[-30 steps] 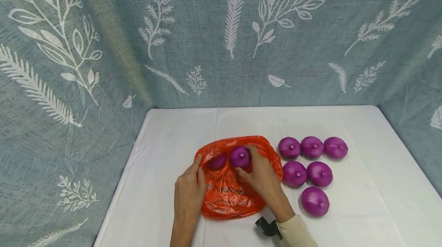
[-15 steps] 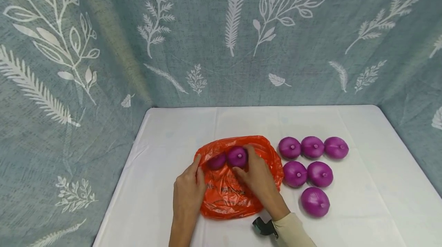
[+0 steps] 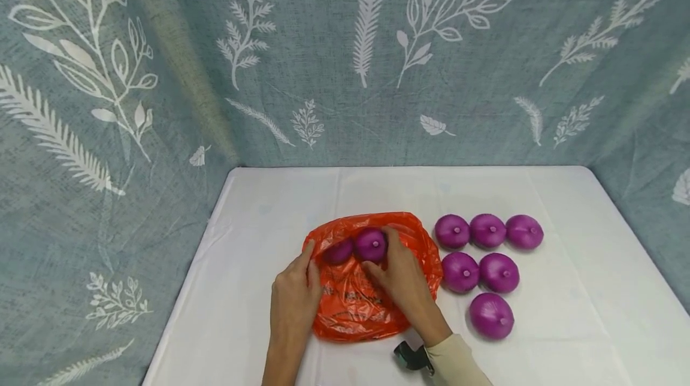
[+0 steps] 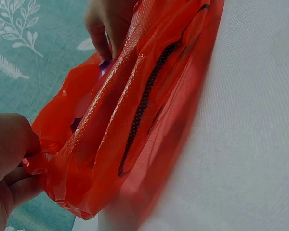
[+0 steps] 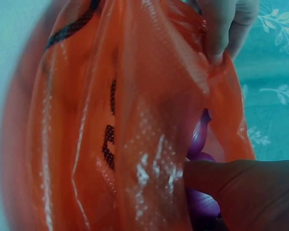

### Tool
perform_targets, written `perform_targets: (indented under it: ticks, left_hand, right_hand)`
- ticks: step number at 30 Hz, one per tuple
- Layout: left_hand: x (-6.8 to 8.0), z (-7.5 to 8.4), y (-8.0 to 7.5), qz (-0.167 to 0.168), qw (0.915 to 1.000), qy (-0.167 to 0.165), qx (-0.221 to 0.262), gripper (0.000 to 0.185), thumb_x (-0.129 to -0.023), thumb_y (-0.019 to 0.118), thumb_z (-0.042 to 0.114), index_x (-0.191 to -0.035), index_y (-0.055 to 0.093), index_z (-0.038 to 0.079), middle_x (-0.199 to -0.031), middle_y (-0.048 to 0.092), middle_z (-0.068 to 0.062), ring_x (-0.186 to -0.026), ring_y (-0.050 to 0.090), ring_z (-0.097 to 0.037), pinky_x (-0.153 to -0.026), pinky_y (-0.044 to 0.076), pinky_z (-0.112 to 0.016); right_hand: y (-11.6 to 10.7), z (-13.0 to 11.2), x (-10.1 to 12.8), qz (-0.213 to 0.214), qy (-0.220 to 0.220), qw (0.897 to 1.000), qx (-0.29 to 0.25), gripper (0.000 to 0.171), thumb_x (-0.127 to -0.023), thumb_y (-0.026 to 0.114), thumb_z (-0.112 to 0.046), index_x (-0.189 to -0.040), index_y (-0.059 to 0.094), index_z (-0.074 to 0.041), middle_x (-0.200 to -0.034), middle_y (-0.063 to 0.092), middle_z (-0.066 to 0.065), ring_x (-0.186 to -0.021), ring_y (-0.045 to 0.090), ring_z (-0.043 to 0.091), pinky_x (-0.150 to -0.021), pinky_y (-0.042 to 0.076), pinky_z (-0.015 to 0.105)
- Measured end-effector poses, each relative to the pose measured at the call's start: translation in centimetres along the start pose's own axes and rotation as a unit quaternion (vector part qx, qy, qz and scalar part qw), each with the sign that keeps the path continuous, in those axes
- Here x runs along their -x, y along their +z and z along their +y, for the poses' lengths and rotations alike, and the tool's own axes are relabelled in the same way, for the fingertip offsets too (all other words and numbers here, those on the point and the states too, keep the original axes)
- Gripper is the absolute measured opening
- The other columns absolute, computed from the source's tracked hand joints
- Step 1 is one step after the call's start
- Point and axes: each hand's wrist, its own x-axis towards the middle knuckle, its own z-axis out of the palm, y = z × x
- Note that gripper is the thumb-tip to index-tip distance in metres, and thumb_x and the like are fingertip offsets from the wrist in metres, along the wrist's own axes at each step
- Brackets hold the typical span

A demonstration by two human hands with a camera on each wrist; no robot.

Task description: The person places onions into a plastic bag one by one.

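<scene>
Orange plastic was what both of your hands worked: the bag (image 3: 372, 290) lay flat on the white table (image 3: 566, 326), its mouth toward 12 o'clock. Your left hand (image 3: 293, 299), at about 8 o'clock from the bag's middle, pinched the mouth's edge between thumb and curled fingers, as the left wrist view showed. Your right hand (image 3: 401, 281) reached in from 5 o'clock, thumb and fingers curled round a purple onion (image 3: 371, 244) sitting in the mouth, just beside a second onion (image 3: 338, 251) already under the film.

To seat it well, you needed the left pinch lifted enough to keep the mouth gaping, and the onion pushed deep past the rim before letting go, since a round thing near the opening would likely roll back out.

Against the frame a second before, the held onion had moved slightly toward 9 o'clock, closing up against its neighbour; your left hand had barely shifted.

Farther off at 3 o'clock, six more onions (image 3: 487, 230) waited on the cloth, well apart from your hands. Beyond hung the leaf-print curtain (image 3: 345, 62).
</scene>
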Motion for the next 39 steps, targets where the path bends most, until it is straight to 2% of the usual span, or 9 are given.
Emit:
perform_targets:
  ticks: [4, 8, 11, 16, 19, 21, 23, 31, 39]
  left_hand:
    - [-0.1, 0.0, -0.1, 0.002, 1.0000, 0.004, 0.000, 0.039, -0.098, 0.065, -0.004, -0.136, 0.069, -0.003, -0.087, 0.076, -0.018, -0.055, 0.046, -0.013, -0.050, 0.043, -0.024]
    - [-0.1, 0.0, -0.1, 0.002, 1.0000, 0.002, 0.001, 0.038, -0.098, 0.065, -0.003, -0.136, 0.069, -0.003, -0.091, 0.077, -0.020, -0.056, 0.046, -0.013, -0.051, 0.044, -0.024]
    - [0.0, 0.0, -0.1, 0.005, 1.0000, -0.001, 0.001, 0.038, -0.098, 0.066, -0.003, -0.136, 0.069, -0.003, -0.093, 0.078, -0.020, -0.056, 0.046, -0.013, -0.051, 0.044, -0.024]
    - [0.0, 0.1, -0.2, 0.008, 0.9999, -0.004, 0.005, 0.039, -0.097, 0.065, -0.005, -0.136, 0.069, -0.004, -0.088, 0.076, -0.019, -0.055, 0.044, -0.012, -0.050, 0.042, -0.023]
    - [0.1, 0.2, -0.1, 0.004, 1.0000, -0.005, 0.008, 0.039, -0.098, 0.065, -0.005, -0.137, 0.068, -0.003, -0.089, 0.077, -0.019, -0.056, 0.044, -0.012, -0.051, 0.043, -0.023]
    - [0.1, 0.2, 0.0, 0.003, 1.0000, -0.005, 0.007, 0.039, -0.098, 0.065, -0.004, -0.137, 0.069, -0.003, -0.090, 0.077, -0.019, -0.056, 0.044, -0.012, -0.051, 0.042, -0.023]
    - [0.1, 0.3, 0.0, 0.003, 1.0000, -0.007, 0.005, 0.038, -0.098, 0.066, -0.003, -0.137, 0.069, -0.003, -0.091, 0.077, -0.019, -0.056, 0.044, -0.012, -0.051, 0.042, -0.024]
    - [0.1, -0.1, 0.0, 0.011, 0.9999, -0.006, 0.003, 0.038, -0.098, 0.066, -0.003, -0.136, 0.069, -0.003, -0.100, 0.078, -0.021, -0.058, 0.049, -0.014, -0.054, 0.046, -0.026]
    - [0.3, -0.1, -0.1, 0.017, 0.9998, -0.004, 0.004, 0.039, -0.098, 0.067, -0.003, -0.136, 0.069, -0.003, -0.110, 0.078, -0.023, -0.061, 0.055, -0.015, -0.055, 0.050, -0.028]
  right_hand:
    - [-0.1, 0.0, 0.0, -0.003, 0.002, 1.000, -0.007, 0.076, -0.091, 0.086, -0.021, -0.152, 0.043, -0.005, -0.120, 0.074, 0.017, -0.095, 0.072, 0.020, -0.085, 0.063, 0.041]
    - [-0.2, 0.0, 0.2, -0.002, -0.002, 1.000, -0.004, 0.076, -0.092, 0.086, -0.021, -0.152, 0.043, -0.004, -0.120, 0.075, 0.018, -0.094, 0.072, 0.022, -0.084, 0.063, 0.041]
    - [-0.6, -0.1, 0.4, 0.001, -0.006, 1.000, 0.002, 0.074, -0.092, 0.085, -0.021, -0.152, 0.045, -0.004, -0.116, 0.076, 0.015, -0.086, 0.069, 0.017, -0.080, 0.063, 0.036]
    - [-1.9, -0.4, 0.7, 0.012, -0.001, 1.000, -0.003, 0.069, -0.093, 0.084, -0.022, -0.151, 0.047, -0.009, -0.082, 0.068, 0.010, -0.055, 0.053, 0.015, -0.056, 0.055, 0.032]
    - [-2.7, -0.6, 1.0, 0.033, -0.009, 0.999, -0.006, 0.066, -0.093, 0.084, -0.020, -0.149, 0.050, -0.010, -0.090, 0.072, 0.016, -0.067, 0.068, 0.028, -0.065, 0.061, 0.041]
    - [-3.2, -0.7, 1.1, 0.046, -0.015, 0.999, -0.005, 0.064, -0.094, 0.084, -0.021, -0.148, 0.051, -0.010, -0.111, 0.075, 0.020, -0.092, 0.075, 0.036, -0.081, 0.064, 0.049]
    - [-3.6, -0.7, 1.2, 0.054, -0.021, 0.998, -0.005, 0.062, -0.095, 0.083, -0.022, -0.147, 0.052, -0.009, -0.131, 0.071, 0.023, -0.116, 0.071, 0.041, -0.094, 0.060, 0.055]
    - [-5.4, -0.8, 1.0, 0.072, -0.039, 0.997, -0.016, 0.057, -0.097, 0.080, -0.019, -0.146, 0.055, -0.004, -0.138, 0.068, 0.020, -0.126, 0.066, 0.038, -0.102, 0.056, 0.053]
    - [-8.4, -1.0, 1.2, 0.098, -0.020, 0.995, -0.004, 0.060, -0.101, 0.075, -0.026, -0.151, 0.051, -0.005, -0.147, 0.063, 0.018, -0.130, 0.064, 0.037, -0.102, 0.055, 0.052]
